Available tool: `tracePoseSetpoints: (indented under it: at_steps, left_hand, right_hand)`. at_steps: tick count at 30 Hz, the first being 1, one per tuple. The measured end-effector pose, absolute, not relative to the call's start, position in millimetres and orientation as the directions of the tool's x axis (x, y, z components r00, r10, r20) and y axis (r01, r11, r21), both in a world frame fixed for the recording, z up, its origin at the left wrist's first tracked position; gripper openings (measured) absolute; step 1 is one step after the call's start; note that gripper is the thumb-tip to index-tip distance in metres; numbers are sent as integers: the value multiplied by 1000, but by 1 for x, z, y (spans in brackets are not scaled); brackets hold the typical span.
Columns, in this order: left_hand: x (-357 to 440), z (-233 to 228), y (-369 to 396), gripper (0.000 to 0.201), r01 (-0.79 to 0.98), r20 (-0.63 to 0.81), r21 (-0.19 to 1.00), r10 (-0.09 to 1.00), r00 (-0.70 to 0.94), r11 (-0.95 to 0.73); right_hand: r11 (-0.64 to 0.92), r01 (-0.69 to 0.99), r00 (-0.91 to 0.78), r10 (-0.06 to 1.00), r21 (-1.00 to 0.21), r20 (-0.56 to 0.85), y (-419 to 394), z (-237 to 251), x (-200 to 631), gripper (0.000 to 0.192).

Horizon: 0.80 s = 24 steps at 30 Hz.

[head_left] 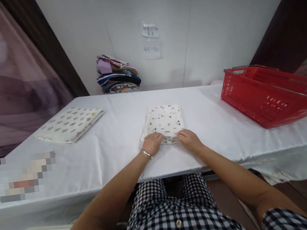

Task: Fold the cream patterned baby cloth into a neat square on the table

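Note:
A folded white cloth with small printed figures (165,119) lies in front of me on the table, its stacked layers showing along the near edge. My left hand (153,143) grips its near left corner, fingers curled over the edge. At the near right corner, my right hand (190,139) pinches the layers in the same way. The fingertips of both hands are partly hidden by the fabric and knuckles.
White cloth covers the table (124,149). Another folded patterned cloth (71,124) lies at left, above a blurred-out item (27,177). A red basket (270,96) stands at right. Folded fabrics (118,74) are piled against the wall below paper notes (153,49).

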<state>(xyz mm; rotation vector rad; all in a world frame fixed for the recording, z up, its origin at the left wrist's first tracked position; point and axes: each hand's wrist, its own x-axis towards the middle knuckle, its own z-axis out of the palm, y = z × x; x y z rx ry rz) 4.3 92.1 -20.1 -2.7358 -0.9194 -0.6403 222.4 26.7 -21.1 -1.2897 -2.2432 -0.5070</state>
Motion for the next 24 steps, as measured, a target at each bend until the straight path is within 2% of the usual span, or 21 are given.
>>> tracePoseSetpoints:
  at_steps: [5, 8, 15, 24]
  left_hand:
    - [2, -20, 90, 26, 572, 475, -24, 494, 728, -820]
    - [3, -16, 86, 23, 569, 479, -13, 495, 725, -822]
    - [7, -11, 85, 17, 601, 486, -22, 517, 705, -799]
    - [11, -16, 90, 19, 639, 471, -47, 547, 692, -768]
  right_hand:
    - [484, 874, -428, 735, 35, 527, 28, -20, 224, 25]
    - [476, 879, -414, 752, 12, 513, 27, -17, 223, 26]
    - [532, 847, -462, 736, -1, 496, 22, -10, 222, 15]
    - [502, 865, -441, 738, 22, 510, 25, -13, 222, 24]
